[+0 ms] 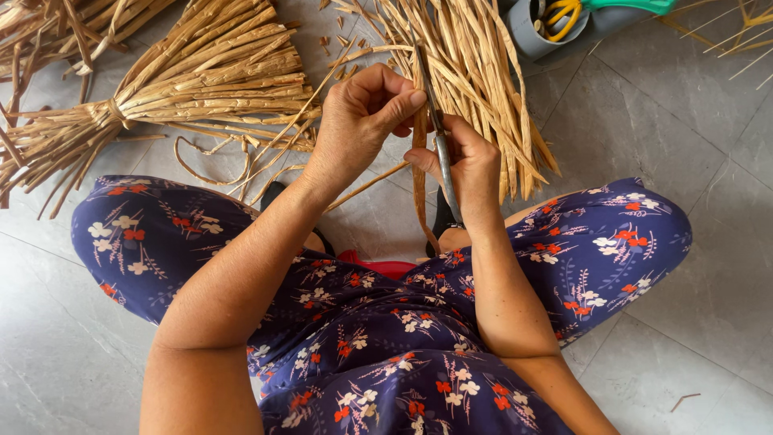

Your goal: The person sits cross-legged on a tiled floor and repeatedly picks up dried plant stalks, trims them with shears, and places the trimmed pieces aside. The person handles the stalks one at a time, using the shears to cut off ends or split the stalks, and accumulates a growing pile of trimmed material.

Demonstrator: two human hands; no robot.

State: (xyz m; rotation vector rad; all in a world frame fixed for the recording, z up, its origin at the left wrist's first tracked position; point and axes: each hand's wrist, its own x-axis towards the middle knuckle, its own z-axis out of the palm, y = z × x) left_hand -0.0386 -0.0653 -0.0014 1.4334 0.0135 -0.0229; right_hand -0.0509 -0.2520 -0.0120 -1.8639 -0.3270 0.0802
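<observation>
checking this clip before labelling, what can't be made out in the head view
- Blade tool: its handle is hidden inside the right hand.
- Reed strip: its upper end is covered by the left hand fingers.
- Grey container: cut off by the top edge.
- Tied reed bundle: runs off the left edge.

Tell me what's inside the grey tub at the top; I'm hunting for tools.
The grey tub shows yellow looped handles inside. Their blades and the tub's bottom are hidden by its wall and the frame edge.

Tied straw bundle lies on grey tiled floor. Left of bundle: darker loose stalks. Far right of bundle, at top edge: grey container holding yellow-handled tool
</observation>
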